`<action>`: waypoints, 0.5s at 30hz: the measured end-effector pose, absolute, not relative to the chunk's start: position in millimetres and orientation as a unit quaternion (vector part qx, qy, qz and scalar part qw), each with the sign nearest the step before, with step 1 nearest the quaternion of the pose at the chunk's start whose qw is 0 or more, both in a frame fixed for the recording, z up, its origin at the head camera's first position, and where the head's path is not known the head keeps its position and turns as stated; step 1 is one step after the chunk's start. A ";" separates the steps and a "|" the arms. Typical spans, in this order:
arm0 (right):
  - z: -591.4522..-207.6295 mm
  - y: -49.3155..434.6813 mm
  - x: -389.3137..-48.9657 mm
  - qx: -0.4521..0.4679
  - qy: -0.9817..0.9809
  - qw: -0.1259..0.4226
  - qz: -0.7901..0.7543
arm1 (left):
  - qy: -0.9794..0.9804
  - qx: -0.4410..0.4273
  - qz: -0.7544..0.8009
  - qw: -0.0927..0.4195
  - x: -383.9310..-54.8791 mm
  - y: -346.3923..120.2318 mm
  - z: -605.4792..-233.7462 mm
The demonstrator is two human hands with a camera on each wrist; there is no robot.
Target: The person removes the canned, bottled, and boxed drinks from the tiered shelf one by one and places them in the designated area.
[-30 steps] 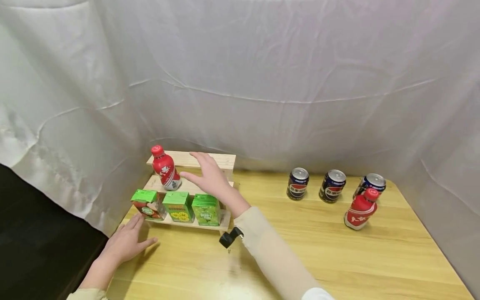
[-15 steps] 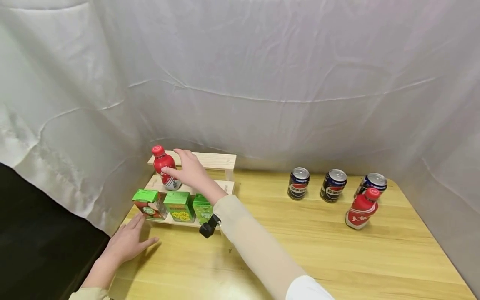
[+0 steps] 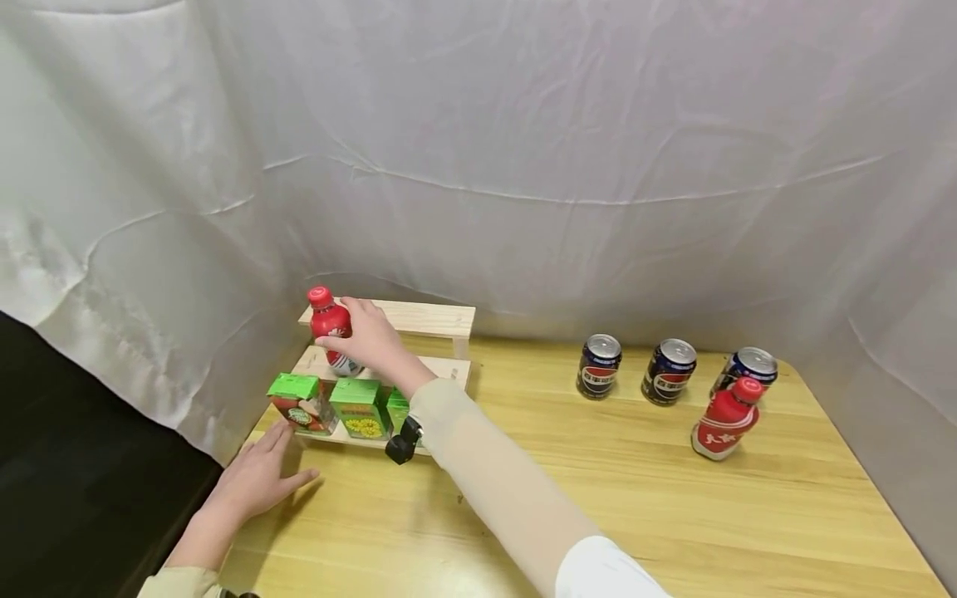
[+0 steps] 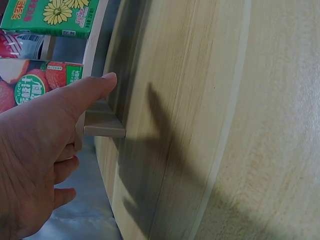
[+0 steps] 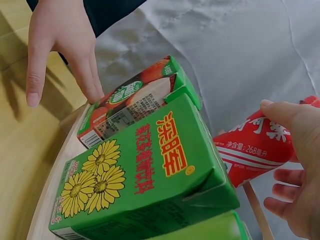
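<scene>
A grey fabric curtain point(image 3: 568, 166) backs the site. Before it stands a yellow wood-grain counter point(image 3: 568, 507), bearing a pale wooden tiered rack point(image 3: 441, 318), the reference for all positions below.

The right grip point(image 3: 374, 336), a bare hand in a beige sleeve, reaches over the rack. Change noted: it has travelled left along the rack and closed in on the red-capped red plastic bottle point(image 3: 329, 322), which stands on the rack's middle tier, towards its left end. The thumb lies across the bottle's near side and the fingers curl round the other; firmness of hold cannot be told. In my judgement, the work has passed from reaching to holding. No lift is evident.

The left grip point(image 3: 254, 477), a bare hand with fingers extended and nothing held, lies at the rack's front left corner; exact contact is unclear.

A second red plastic bottle point(image 3: 723, 422) stands well right of the rack, in front of the rightmost of three dark-blue metal cans point(image 3: 600, 367).

On the rack's front tier, left to right: a red-and-green carton point(image 3: 305, 409), a green carton with yellow flowers point(image 3: 361, 411) and a light-green carton point(image 3: 398, 407), partly hidden by the sleeve.
</scene>
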State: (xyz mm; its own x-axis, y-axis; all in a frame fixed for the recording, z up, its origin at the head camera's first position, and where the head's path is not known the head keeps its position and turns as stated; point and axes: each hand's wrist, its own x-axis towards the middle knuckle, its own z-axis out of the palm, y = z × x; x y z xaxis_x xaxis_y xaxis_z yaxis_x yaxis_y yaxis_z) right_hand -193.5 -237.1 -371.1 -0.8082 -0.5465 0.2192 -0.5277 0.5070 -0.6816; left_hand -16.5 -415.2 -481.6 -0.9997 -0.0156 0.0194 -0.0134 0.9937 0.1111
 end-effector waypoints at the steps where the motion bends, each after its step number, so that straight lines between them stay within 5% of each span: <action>1: -371.0 -238.0 -193.5 -0.309 0.869 0.011 -0.385 | -0.998 0.006 -0.055 0.011 -17.1 -415.3 -482.0; 15: -368.0 -245.8 -194.0 -0.324 0.869 0.004 -0.374 | -0.999 0.009 -0.050 0.009 -18.1 -416.5 -483.4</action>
State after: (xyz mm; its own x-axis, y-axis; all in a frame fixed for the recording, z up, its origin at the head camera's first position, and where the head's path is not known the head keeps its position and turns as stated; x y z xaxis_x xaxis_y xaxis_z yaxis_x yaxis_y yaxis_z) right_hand -194.0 -245.8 -368.0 -0.7897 -0.5665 0.2354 -0.5606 0.5107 -0.6518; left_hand -18.1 -416.5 -483.4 -0.9997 -0.0192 0.0164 -0.0174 0.9948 0.1001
